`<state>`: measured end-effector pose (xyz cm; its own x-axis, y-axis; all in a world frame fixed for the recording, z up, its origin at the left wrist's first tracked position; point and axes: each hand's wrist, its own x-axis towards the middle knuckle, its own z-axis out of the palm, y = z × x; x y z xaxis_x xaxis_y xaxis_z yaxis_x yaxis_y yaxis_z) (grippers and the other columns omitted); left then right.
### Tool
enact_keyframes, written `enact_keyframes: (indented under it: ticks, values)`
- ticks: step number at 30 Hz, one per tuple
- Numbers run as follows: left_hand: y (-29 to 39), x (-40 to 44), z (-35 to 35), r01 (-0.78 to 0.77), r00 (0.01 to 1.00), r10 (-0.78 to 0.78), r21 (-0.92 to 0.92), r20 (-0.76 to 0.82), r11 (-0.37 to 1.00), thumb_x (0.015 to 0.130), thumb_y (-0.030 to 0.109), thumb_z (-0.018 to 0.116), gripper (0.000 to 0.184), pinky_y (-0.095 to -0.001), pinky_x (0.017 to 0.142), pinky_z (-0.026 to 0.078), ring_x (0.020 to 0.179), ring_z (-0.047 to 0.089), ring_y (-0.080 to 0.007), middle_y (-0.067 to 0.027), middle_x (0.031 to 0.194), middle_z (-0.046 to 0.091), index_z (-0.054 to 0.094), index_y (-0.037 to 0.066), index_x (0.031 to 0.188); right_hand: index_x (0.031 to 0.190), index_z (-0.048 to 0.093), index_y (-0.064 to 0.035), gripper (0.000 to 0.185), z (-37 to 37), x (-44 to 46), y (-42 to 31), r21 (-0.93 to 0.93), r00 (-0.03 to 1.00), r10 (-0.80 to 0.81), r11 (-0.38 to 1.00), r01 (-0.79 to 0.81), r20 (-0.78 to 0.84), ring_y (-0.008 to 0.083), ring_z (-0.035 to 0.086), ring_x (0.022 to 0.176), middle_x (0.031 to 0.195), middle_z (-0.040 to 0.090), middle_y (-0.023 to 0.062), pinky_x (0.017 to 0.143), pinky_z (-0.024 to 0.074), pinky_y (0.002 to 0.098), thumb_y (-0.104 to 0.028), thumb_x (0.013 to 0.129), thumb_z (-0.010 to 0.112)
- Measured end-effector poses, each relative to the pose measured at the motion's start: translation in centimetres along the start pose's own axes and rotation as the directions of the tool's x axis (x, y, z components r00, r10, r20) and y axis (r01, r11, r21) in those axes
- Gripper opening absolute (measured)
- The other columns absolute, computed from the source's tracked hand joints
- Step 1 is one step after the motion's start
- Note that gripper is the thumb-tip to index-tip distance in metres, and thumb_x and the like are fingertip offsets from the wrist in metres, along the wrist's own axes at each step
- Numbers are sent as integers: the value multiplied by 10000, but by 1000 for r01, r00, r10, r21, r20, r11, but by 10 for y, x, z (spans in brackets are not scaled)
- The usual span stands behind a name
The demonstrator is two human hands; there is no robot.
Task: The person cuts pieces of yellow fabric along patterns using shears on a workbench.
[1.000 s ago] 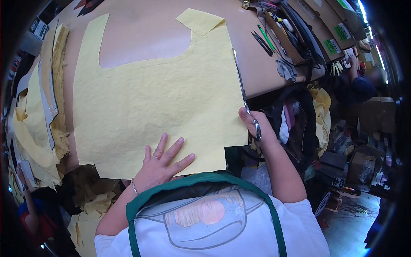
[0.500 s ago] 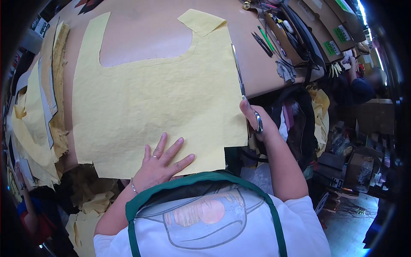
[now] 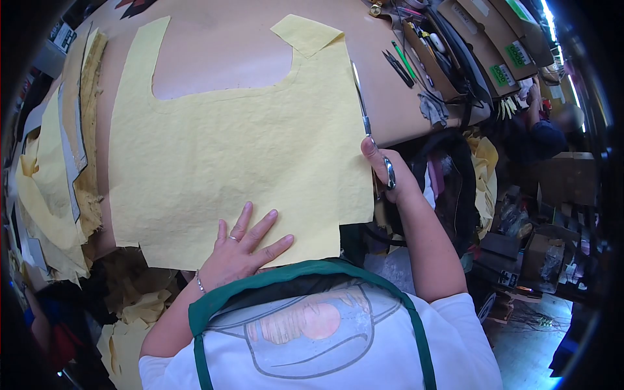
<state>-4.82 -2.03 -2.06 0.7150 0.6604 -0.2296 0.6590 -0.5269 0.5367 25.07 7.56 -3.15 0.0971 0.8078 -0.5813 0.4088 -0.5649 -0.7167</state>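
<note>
A large pale-yellow fabric piece (image 3: 240,156) lies flat on the table, with a U-shaped cutout at its far side and its far right corner folded over. My left hand (image 3: 244,250) rests on its near edge, fingers spread and pressing the cloth. Along the right edge of the fabric, my right hand (image 3: 390,170) grips a pair of scissors (image 3: 361,97) by the handles. The blades point away from me and lie close against that edge. Part of the handle is hidden by my fingers.
Stacked yellow material and card (image 3: 78,143) stand at the left. Pens (image 3: 400,65), a grey rag (image 3: 433,107) and a cardboard box of tools (image 3: 432,49) sit at the far right. A dark bag (image 3: 455,188) hangs beside my right arm. Another person (image 3: 539,133) is at far right.
My right hand and the scissors have moved slightly away from me along the right edge of the fabric. My left hand stays in place on the cloth.
</note>
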Motion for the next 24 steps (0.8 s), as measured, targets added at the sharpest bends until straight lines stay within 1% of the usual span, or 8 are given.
enact_keyframes:
  ticks: [6, 9, 12, 15, 18, 21, 24]
  values:
    - [-1, 0, -1, 0, 1000, 0, -3, 7, 1000, 763, 405, 533, 561, -701, 869, 196, 1290, 58, -387, -41, 1415, 136, 327, 355, 1283, 610, 514, -18, 673, 2, 0, 3, -68, 999, 21, 997, -24, -47, 88, 436, 535, 576, 476, 20, 471, 354, 240, -690, 650, 529]
    - [-2, 0, 0, -6, 1000, 6, -9, 1, 1000, 764, 399, 534, 559, -702, 868, 196, 1290, 61, -386, -38, 1416, 134, 328, 355, 1282, 512, 447, -31, 695, 4, -7, -5, -128, 997, -11, 992, 1, -77, 105, 454, 448, 465, 446, 45, 417, 374, 264, -707, 671, 483]
    - [-2, 1, 0, -7, 1000, 7, -21, -3, 1000, 768, 394, 530, 551, -702, 871, 193, 1290, 63, -386, -37, 1415, 134, 331, 355, 1281, 521, 451, -34, 686, 3, -9, -7, -103, 998, 23, 994, -30, -65, 105, 453, 447, 473, 444, 44, 420, 376, 262, -703, 663, 498]
    - [-1, 1, -1, -4, 1000, 4, -24, 13, 1000, 774, 381, 526, 542, -699, 879, 186, 1290, 62, -384, -37, 1414, 137, 332, 355, 1279, 535, 455, -34, 704, 4, -1, 5, -13, 998, -25, 1000, 24, -59, 107, 451, 445, 485, 441, 47, 416, 377, 267, -728, 648, 481]
    - [0, -1, -3, -3, 999, 3, -21, 42, 1000, 778, 358, 526, 538, -694, 887, 181, 1291, 62, -381, -35, 1412, 141, 330, 358, 1279, 544, 460, -40, 734, 1, -1, -12, -90, 998, -27, 996, 22, -52, 119, 447, 439, 496, 439, 50, 415, 377, 272, -769, 627, 442]
    - [0, -2, -2, -4, 999, 5, -15, 51, 1000, 778, 313, 531, 543, -692, 892, 178, 1292, 63, -379, -33, 1412, 141, 328, 360, 1280, 538, 457, -45, 760, 2, -10, -37, -54, 1000, 11, 998, -12, -13, 132, 446, 432, 496, 436, 53, 417, 376, 271, -800, 612, 403]
    - [-1, -5, -1, -1, 999, 2, -13, 41, 1000, 774, 260, 534, 554, -693, 891, 178, 1292, 65, -378, -33, 1412, 142, 329, 360, 1279, 635, 489, -38, 771, -3, -3, -37, -110, 999, 39, 993, -38, 6, 113, 428, 450, 526, 431, 25, 413, 330, 245, -805, 596, 421]
